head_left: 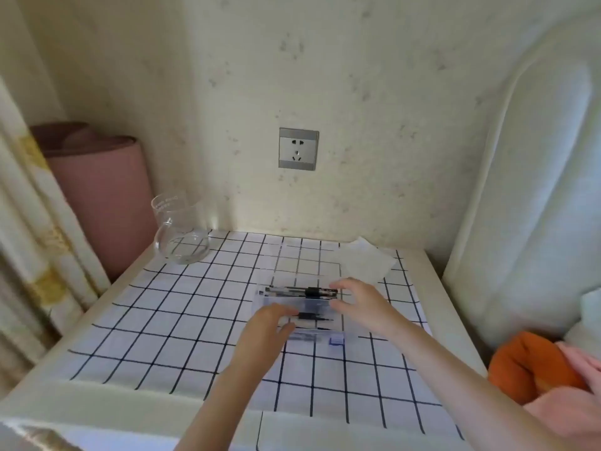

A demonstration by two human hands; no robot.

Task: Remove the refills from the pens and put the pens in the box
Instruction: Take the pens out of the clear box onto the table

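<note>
A clear plastic box point(312, 304) lies on the grid-patterned cloth point(162, 320) in the middle of the table. Black pens point(302, 291) lie along its far side, and more dark pens or refills point(313, 316) show through its near part. My left hand point(266, 330) rests on the box's near left corner, fingers curled over its edge. My right hand point(361, 302) reaches to the box's right end, with thumb and fingers spread around it. Whether either hand grips the box firmly is unclear in the blur.
A clear glass jar point(180, 229) stands at the back left, a white tissue point(364, 260) at the back right. A small blue piece point(336, 340) lies at the box's near edge. A pink roll point(104, 196) leans left; orange and pink fabric point(533, 366) lies right.
</note>
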